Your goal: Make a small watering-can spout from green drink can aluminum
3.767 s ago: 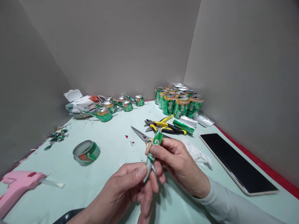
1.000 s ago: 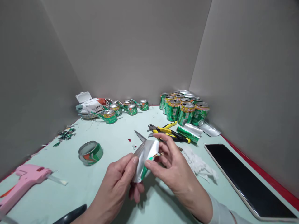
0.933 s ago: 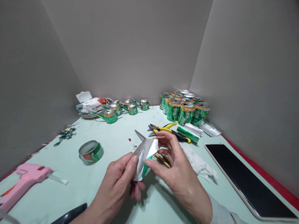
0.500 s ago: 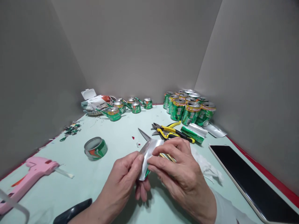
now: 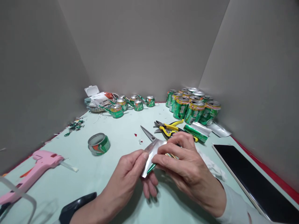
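Note:
Between my two hands is a piece of aluminium can sheet (image 5: 152, 152), silver on the face toward me, with a green printed edge folded over near its lower right. My left hand (image 5: 133, 171) pinches its left side between thumb and fingers, the other fingertips showing beneath. On the right side, the fingers of my right hand (image 5: 184, 165) press the sheet at the fold. Just beyond the sheet lie scissors (image 5: 148, 133) with blades apart, their handles partly hidden by my right hand. Yellow-and-black pliers (image 5: 171, 126) rest behind that hand.
A cut can ring (image 5: 99, 144) and a pink glue gun (image 5: 39, 169) lie left. Small cut cans (image 5: 117, 111) and a wipes pack (image 5: 100, 101) stand behind. Whole cans (image 5: 195, 110), rolled can sheet (image 5: 197, 132), tissue (image 5: 213, 166) and a tablet (image 5: 254, 180) are right.
The whole view has shifted slightly, with things now lying a little further right. My right fingers have moved along the sheet, and more of its green folded edge shows.

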A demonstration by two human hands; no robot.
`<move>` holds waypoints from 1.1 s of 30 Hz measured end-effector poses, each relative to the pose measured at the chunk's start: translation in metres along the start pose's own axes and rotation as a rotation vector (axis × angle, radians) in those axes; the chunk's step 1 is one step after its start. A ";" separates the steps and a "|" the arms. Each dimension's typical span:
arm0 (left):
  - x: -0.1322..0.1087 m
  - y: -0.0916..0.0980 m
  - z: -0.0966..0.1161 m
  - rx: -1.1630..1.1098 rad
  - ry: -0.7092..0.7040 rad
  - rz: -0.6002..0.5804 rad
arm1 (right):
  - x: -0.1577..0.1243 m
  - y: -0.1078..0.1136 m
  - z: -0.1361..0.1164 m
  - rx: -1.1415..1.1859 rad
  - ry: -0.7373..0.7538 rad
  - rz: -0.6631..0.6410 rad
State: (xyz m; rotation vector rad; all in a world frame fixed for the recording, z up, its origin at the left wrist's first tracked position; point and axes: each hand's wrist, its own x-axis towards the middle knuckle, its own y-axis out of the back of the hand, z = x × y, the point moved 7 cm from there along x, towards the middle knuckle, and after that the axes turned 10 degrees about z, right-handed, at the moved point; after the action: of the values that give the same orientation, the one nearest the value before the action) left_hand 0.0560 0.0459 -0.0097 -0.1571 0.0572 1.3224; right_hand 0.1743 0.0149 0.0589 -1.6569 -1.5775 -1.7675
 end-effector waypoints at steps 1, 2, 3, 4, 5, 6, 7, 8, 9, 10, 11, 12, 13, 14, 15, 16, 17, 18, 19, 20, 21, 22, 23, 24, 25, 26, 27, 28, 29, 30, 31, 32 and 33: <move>0.001 0.000 -0.001 -0.022 0.011 -0.011 | 0.000 0.000 0.000 -0.004 0.007 -0.008; 0.002 -0.001 -0.002 -0.046 0.024 -0.029 | -0.001 -0.001 0.000 -0.007 0.017 -0.014; 0.003 -0.002 -0.004 -0.070 0.039 -0.051 | -0.001 -0.001 0.000 -0.011 0.031 -0.018; 0.004 -0.003 -0.005 -0.091 0.056 -0.077 | -0.002 -0.001 0.001 -0.016 0.046 -0.021; 0.005 -0.004 -0.007 -0.107 0.074 -0.107 | -0.003 -0.001 0.001 -0.022 0.061 -0.025; 0.006 -0.006 -0.008 -0.118 0.089 -0.135 | -0.004 -0.002 0.001 -0.031 0.070 -0.034; 0.007 -0.007 -0.010 -0.121 0.104 -0.158 | -0.004 -0.003 0.002 -0.041 0.074 -0.047; 0.007 -0.007 -0.012 -0.117 0.118 -0.179 | -0.004 -0.004 0.003 -0.050 0.069 -0.060; 0.008 -0.008 -0.013 -0.109 0.128 -0.193 | -0.005 -0.006 0.004 -0.060 0.057 -0.076; 0.008 -0.009 -0.015 -0.099 0.131 -0.195 | -0.005 -0.007 0.005 -0.069 0.039 -0.093; 0.009 -0.008 -0.016 -0.087 0.129 -0.188 | -0.005 -0.008 0.006 -0.078 0.018 -0.110; 0.009 -0.008 -0.016 -0.075 0.120 -0.172 | -0.004 -0.009 0.007 -0.085 -0.004 -0.119; 0.009 -0.007 -0.016 -0.067 0.108 -0.150 | -0.004 -0.009 0.008 -0.091 -0.026 -0.123; 0.009 -0.006 -0.016 -0.063 0.092 -0.128 | -0.004 -0.009 0.008 -0.094 -0.048 -0.125; 0.009 -0.006 -0.016 -0.061 0.079 -0.112 | -0.004 -0.009 0.008 -0.092 -0.065 -0.122; 0.009 -0.005 -0.015 -0.063 0.068 -0.102 | -0.003 -0.009 0.008 -0.084 -0.076 -0.116; 0.008 -0.005 -0.015 -0.068 0.059 -0.095 | -0.003 -0.009 0.008 -0.075 -0.083 -0.111; 0.008 -0.005 -0.015 -0.073 0.055 -0.092 | -0.003 -0.009 0.008 -0.065 -0.087 -0.107; 0.008 -0.005 -0.015 -0.079 0.057 -0.092 | -0.004 -0.009 0.008 -0.056 -0.091 -0.107; 0.008 -0.005 -0.016 -0.086 0.060 -0.092 | -0.004 -0.010 0.009 -0.049 -0.094 -0.106; 0.008 -0.004 -0.017 -0.092 0.065 -0.094 | -0.005 -0.011 0.009 -0.046 -0.100 -0.108; 0.008 -0.005 -0.018 -0.097 0.069 -0.099 | -0.006 -0.012 0.010 -0.046 -0.105 -0.116; 0.008 -0.005 -0.019 -0.099 0.072 -0.105 | -0.007 -0.013 0.010 -0.047 -0.109 -0.128; 0.008 -0.005 -0.020 -0.097 0.074 -0.112 | -0.008 -0.015 0.010 -0.051 -0.111 -0.142; 0.008 -0.006 -0.021 -0.089 0.071 -0.119 | -0.009 -0.016 0.010 -0.058 -0.111 -0.157; 0.008 -0.006 -0.021 -0.079 0.069 -0.123 | -0.009 -0.017 0.010 -0.070 -0.109 -0.168; 0.009 -0.007 -0.021 -0.065 0.066 -0.125 | -0.010 -0.018 0.010 -0.084 -0.105 -0.174; 0.009 -0.007 -0.021 -0.050 0.064 -0.125 | -0.010 -0.019 0.009 -0.099 -0.100 -0.175; 0.009 -0.007 -0.021 -0.033 0.061 -0.123 | -0.009 -0.019 0.009 -0.114 -0.098 -0.170; 0.009 -0.007 -0.020 -0.017 0.055 -0.123 | -0.009 -0.020 0.009 -0.128 -0.097 -0.163; 0.009 -0.007 -0.019 -0.002 0.048 -0.122 | -0.009 -0.020 0.008 -0.139 -0.100 -0.152; 0.009 -0.007 -0.018 0.016 0.039 -0.124 | -0.009 -0.020 0.008 -0.147 -0.106 -0.142; 0.009 -0.007 -0.017 0.036 0.028 -0.130 | -0.009 -0.020 0.008 -0.155 -0.115 -0.133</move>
State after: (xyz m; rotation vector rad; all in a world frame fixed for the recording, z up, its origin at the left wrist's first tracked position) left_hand 0.0661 0.0498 -0.0273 -0.1466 0.0931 1.1891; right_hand 0.1665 0.0252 0.0396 -1.7911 -1.6742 -1.9364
